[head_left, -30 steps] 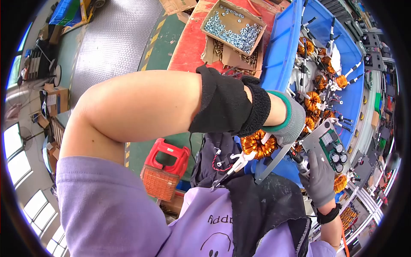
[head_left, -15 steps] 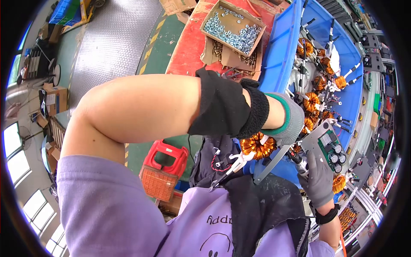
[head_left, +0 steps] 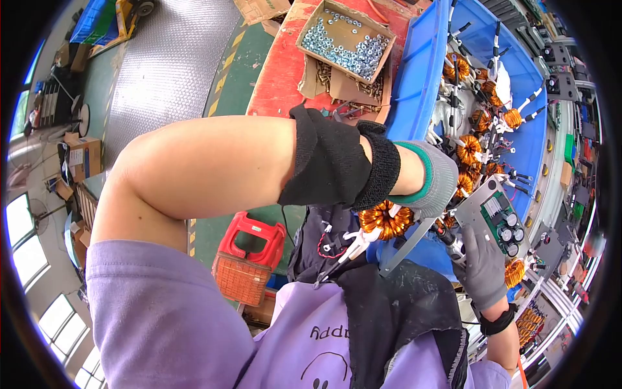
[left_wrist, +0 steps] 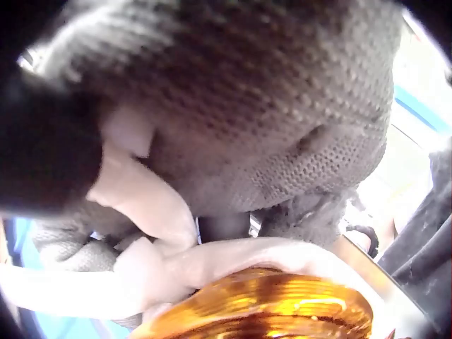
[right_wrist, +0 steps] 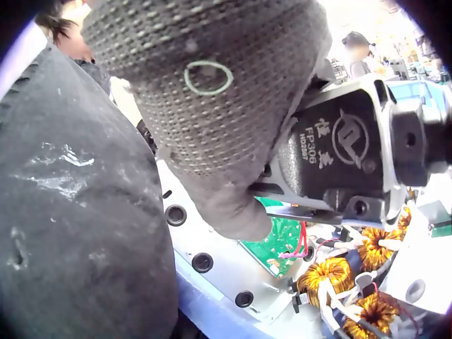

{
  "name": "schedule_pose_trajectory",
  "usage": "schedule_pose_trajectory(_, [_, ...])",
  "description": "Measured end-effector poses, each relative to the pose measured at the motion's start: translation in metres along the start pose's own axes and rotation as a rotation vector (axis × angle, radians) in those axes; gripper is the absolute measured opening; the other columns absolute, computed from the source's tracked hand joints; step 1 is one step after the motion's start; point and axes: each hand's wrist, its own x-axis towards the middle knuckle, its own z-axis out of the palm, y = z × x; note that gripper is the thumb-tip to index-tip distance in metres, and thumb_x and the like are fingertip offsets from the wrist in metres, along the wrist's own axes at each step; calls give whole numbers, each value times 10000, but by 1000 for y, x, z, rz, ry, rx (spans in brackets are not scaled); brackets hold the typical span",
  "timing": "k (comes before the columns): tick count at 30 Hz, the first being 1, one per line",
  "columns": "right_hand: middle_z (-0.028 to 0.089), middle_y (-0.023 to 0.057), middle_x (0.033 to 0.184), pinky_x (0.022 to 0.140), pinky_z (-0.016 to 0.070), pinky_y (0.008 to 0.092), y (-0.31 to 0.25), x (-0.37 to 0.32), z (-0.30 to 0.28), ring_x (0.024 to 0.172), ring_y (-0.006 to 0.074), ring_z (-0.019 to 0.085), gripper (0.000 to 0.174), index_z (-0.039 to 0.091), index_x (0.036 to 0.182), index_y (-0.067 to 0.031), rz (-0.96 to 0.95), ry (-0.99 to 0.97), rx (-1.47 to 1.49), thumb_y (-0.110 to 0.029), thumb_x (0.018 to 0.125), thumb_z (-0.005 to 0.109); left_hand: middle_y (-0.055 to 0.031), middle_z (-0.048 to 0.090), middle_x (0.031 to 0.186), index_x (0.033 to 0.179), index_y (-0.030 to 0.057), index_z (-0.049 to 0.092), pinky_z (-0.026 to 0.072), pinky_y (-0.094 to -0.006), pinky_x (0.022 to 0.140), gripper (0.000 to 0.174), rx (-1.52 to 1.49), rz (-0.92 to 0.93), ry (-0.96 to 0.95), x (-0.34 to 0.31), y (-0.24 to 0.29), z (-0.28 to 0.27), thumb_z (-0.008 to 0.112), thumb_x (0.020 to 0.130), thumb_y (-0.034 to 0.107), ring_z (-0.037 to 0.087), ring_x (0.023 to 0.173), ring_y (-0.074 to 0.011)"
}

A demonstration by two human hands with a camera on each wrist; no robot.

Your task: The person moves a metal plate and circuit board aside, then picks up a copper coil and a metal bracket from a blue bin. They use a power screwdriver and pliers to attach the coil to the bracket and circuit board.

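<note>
My left hand (head_left: 437, 185), in a grey knit glove, reaches across the body to a metal plate (head_left: 409, 245). In the left wrist view its curled fingers hold a white-sleeved wire lead (left_wrist: 145, 201); the fingertips are mostly hidden. Right below that hand is a copper-wound ring coil (head_left: 387, 220), its winding (left_wrist: 282, 304) close up in the left wrist view. My right hand (head_left: 483, 267), also gloved, grips a black and silver power tool (right_wrist: 339, 145) whose front end points toward the left hand. Beside the right hand is a green circuit board (head_left: 505, 223) on a metal panel.
A large blue bin (head_left: 420, 81) contains several copper coils (head_left: 469, 150) with leads. On the red table (head_left: 275, 84) a cardboard box (head_left: 346, 40) of small nuts stands over one with brass-coloured screws. A red plastic seat back (head_left: 253, 243) stands lower left.
The head view has shifted slightly, and the boxes and bin appear a little further left. Both hands keep nearly the same place and hold.
</note>
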Motion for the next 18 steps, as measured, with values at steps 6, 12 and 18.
schedule_pose_trajectory(6, [605, 153, 967, 783, 475, 445, 1, -6, 3, 849, 352, 592, 899, 369, 1406, 15, 15, -71, 0, -92, 624, 801, -146, 707, 711, 832, -17, 744, 553, -388, 629, 213, 96, 42, -86, -2, 2, -9, 646, 798, 169, 719, 691, -279])
schedule_pose_trajectory(12, [521, 84, 810, 607, 431, 410, 0, 0, 0, 688, 281, 538, 868, 350, 1437, -70, -24, 28, 27, -92, 660, 738, -155, 711, 750, 862, -13, 746, 541, -419, 647, 231, 93, 64, -114, 6, -1, -2, 656, 778, 182, 695, 692, -297])
schedule_pose_trajectory(18, [528, 73, 813, 627, 426, 413, 1, -1, 2, 706, 274, 543, 893, 333, 1454, -69, -36, 11, 33, -90, 663, 747, -190, 700, 806, 880, -11, 746, 538, -439, 683, 240, 128, 67, -8, 6, -1, 3, 691, 736, 173, 679, 731, -338])
